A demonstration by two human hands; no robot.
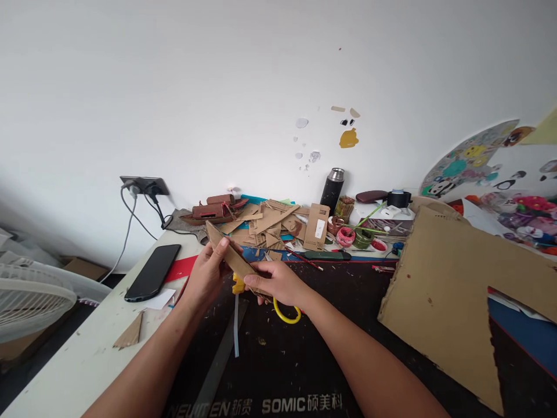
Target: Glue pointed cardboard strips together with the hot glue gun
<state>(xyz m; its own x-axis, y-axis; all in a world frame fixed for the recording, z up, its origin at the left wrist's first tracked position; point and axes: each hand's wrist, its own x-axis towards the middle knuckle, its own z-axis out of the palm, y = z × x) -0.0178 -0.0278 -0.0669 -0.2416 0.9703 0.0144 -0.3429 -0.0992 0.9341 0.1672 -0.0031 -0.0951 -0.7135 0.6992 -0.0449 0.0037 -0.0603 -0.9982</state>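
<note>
here, left hand (206, 271) and right hand (278, 282) gripping cardboard strip (236, 263), dark mat (300, 360) below

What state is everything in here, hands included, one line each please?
Cardboard strip: held aslant in both hands
Left hand: gripping the strip
Right hand: gripping its lower end
Yellow loop: partly hidden
Phone: lying flat, screen dark
Plugs: in the wall socket
Flask: standing
Pink paint pot: open
Green paint pot: open
Cardboard sheet: notched
Fan: cannot tell if running
</note>
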